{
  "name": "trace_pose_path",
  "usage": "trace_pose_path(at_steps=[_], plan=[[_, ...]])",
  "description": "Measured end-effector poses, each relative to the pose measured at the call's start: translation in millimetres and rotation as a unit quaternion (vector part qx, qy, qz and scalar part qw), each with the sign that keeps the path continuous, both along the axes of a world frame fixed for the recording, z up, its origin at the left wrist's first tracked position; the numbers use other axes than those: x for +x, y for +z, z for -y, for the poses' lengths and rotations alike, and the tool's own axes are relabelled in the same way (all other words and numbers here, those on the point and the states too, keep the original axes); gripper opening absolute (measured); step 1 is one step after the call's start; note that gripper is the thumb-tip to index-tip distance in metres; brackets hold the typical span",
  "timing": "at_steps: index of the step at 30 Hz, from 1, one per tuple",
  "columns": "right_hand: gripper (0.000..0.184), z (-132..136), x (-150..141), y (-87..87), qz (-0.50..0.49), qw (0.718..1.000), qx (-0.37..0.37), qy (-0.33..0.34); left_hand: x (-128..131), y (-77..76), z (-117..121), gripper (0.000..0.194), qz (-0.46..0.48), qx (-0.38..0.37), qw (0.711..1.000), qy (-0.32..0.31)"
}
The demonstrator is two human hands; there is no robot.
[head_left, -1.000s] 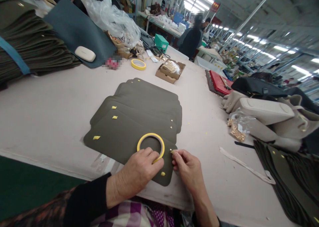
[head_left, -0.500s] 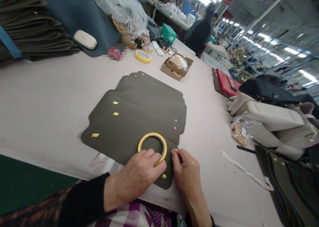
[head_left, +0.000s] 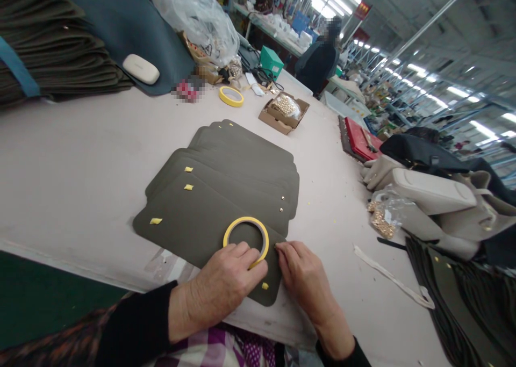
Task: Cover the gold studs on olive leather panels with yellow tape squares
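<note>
My left hand (head_left: 226,278) is closed round the lower rim of a roll of yellow tape (head_left: 245,219), which rests over the front dark olive panel (head_left: 205,211). Close by on the right, my right hand (head_left: 303,267) pinches at that panel's right edge; a tiny thing at its fingertips is too small to name. The panels lie fanned in an overlapping stack (head_left: 245,157). Bits of yellow tape (head_left: 156,221) stick to their left ends, and another tape bit (head_left: 265,286) sits near the front right corner. Small metal studs (head_left: 281,209) show at the right.
Behind the panels are another tape roll (head_left: 231,96) and a cardboard box (head_left: 284,112) of gold-coloured parts. Panel stacks stand at far left (head_left: 60,60) and lower right (head_left: 463,292). Beige bags (head_left: 435,187) and a white strip (head_left: 393,275) lie on the right. A person (head_left: 318,60) sits beyond.
My right hand has shifted slightly, its fingers drawn closer together at the panel edge, with the forearm swung a little right. My left hand keeps the tape roll. The view has turned slightly.
</note>
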State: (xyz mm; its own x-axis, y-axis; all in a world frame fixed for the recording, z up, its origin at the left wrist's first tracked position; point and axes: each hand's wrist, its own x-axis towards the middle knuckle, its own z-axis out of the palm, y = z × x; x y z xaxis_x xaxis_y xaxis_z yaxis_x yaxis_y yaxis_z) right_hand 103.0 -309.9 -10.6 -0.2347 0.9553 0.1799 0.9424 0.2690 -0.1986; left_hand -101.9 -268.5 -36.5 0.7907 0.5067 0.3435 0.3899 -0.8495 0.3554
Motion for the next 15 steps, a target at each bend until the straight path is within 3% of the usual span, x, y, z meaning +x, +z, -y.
trace_pose_path(at_steps=[8, 12, 15], plan=[[0.011, -13.2, -15.9, 11.3, -0.104, 0.966, -0.113, -0.206, -3.3, 6.7, -2.0, 0.018, 0.038, 0.002, 0.999, 0.012], [0.014, 1.0, -23.1, 25.1, -0.125, 0.960, -0.189, -0.162, -13.3, 17.0, -6.2, 0.023, 0.141, -0.027, 0.990, 0.011], [0.014, 15.1, -29.7, 30.5, -0.203, 0.962, -0.132, -0.125, -19.6, 22.4, -7.6, 0.030, 0.189, -0.048, 0.981, 0.011]])
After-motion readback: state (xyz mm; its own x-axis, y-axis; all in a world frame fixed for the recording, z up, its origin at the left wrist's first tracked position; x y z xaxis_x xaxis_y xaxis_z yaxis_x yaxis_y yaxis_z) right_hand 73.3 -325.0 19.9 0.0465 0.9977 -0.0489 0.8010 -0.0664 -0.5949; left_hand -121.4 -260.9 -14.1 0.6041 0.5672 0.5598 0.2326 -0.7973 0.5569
